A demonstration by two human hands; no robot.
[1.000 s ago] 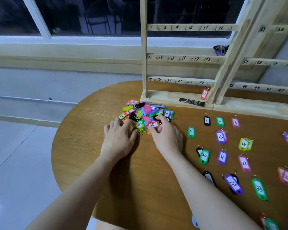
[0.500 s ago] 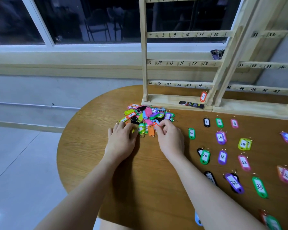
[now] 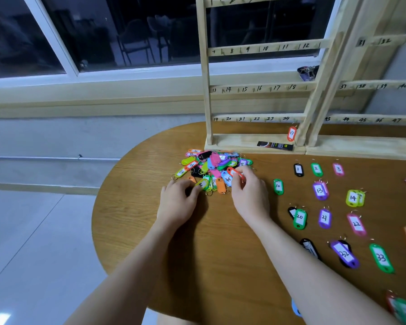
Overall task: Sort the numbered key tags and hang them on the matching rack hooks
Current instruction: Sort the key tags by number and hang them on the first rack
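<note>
We've got both hands at the heap of coloured plastic key tags (image 3: 212, 168) on the round wooden counter (image 3: 131, 207), left hand (image 3: 177, 202) pinching a yellow-green tag (image 3: 202, 184), right hand (image 3: 250, 195) gripping a red one (image 3: 234, 172) — read each number first.

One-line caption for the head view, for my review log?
Both hands pick through the tag pile: right hand pinches a red tag, left hand a yellow-green tag; sorted tags lie beside the rack.

Key tags heaped by the fingers, a numbered rack beyond.

The left hand (image 3: 177, 202) pinches a yellow-green tag (image 3: 203, 184) and the right hand (image 3: 250, 195) a red tag (image 3: 233, 172), both at the near edge of the mixed pile (image 3: 212, 166); sorted tags (image 3: 324, 218) lie flat right of the right hand's grip, and one red tag (image 3: 291, 133) hangs on the wooden rack (image 3: 256, 90).
</note>
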